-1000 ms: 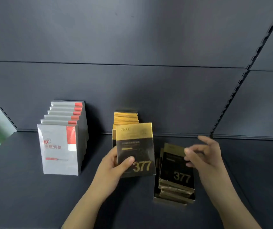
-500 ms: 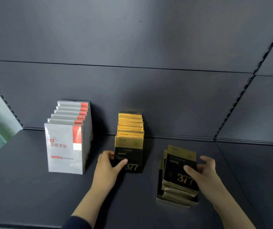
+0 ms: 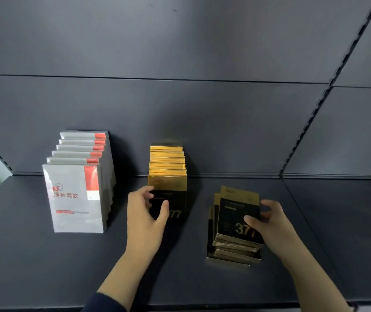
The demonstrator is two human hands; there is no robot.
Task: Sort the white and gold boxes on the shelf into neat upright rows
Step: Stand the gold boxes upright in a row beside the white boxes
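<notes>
Since a second ago the left hand (image 3: 144, 212) has brought its box down out of the air, and that front gold box (image 3: 175, 188) now stands upright on the shelf (image 3: 22, 255) as the nearest member of the gold row (image 3: 167, 158). The hand holds it with the thumb on its dark face and the fingers curled at its left edge. The right hand (image 3: 267, 224), which hung open above the flat pile (image 3: 231, 253), has dropped onto it and grips the top box (image 3: 236, 212), thumb on the face and fingers round the right edge. That pile lies to the right of the gold row, well apart from it and fanned unevenly. The likeliest slip, as I judge it, is the lifted box dragging its skewed neighbours sideways off the pile. Another is the front gold box tipping forward if the left hand lets go before it leans on the row. The white row (image 3: 76, 199) at the left counts six upright boxes. The gold row shows about eight and the pile about five or six, though the edges crowd too closely to be sure.
</notes>
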